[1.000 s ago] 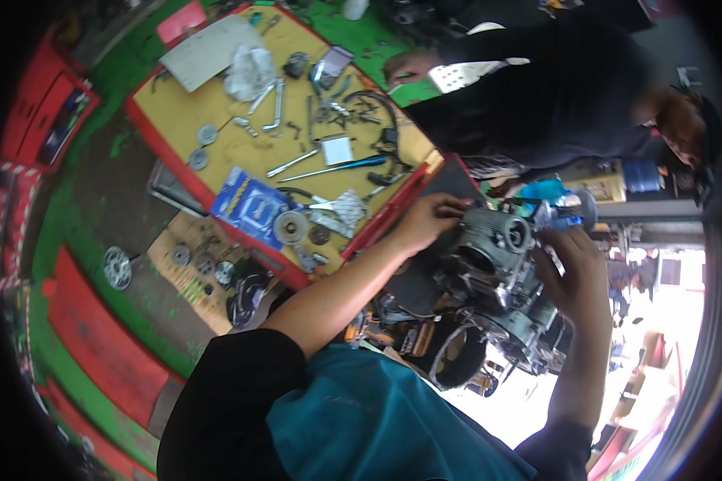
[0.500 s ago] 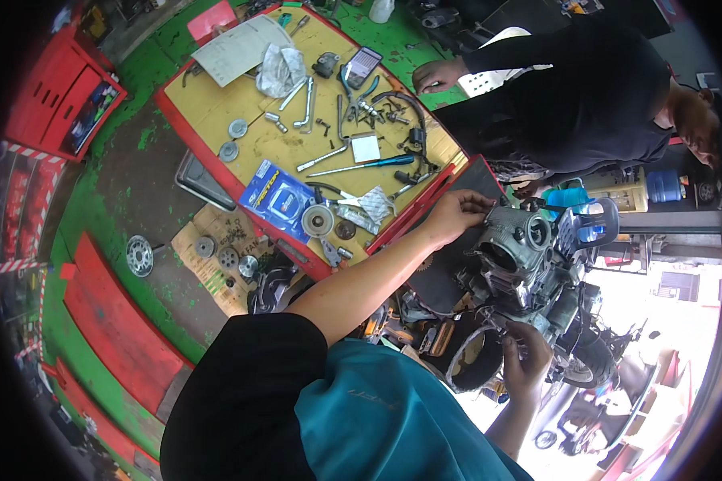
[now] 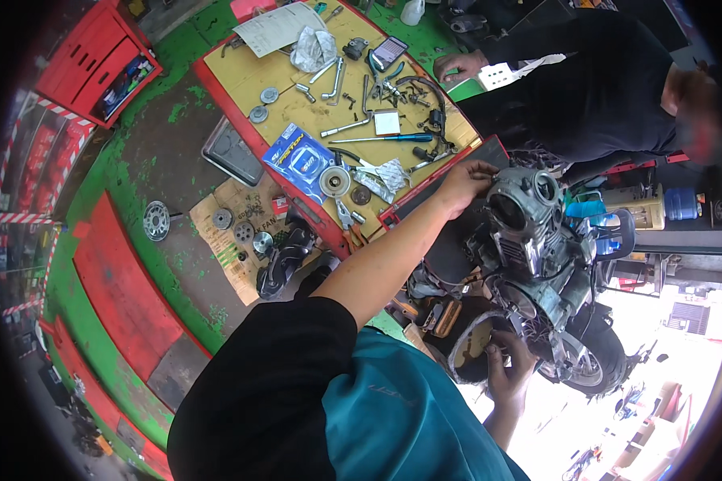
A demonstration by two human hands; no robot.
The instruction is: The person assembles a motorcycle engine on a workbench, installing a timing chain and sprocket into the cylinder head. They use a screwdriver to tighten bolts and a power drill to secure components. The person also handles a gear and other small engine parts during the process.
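A grey metal motorcycle engine stands in front of me on the right, its round-ported cylinder head uppermost. My left hand reaches to the far left edge of that head, fingers bent together at its rim. Whatever is between those fingertips is too small to make out. Lower down, my right hand is beside the engine's lower part, next to a round dark housing. Its fingers are curled toward the thumb, and what they hold, if anything, is hidden.
A red-edged yellow workbench carries wrenches, pliers, a blue screwdriver, a phone and a blue blister pack. Beyond the engine a person in black stands close. Gears lie on floor cardboard. A wheel is behind the engine.
The view has shifted, so bench and floor appear farther right. My right hand has moved slightly down and left relative to the engine, its fingers more curled. My left hand stays at the head.
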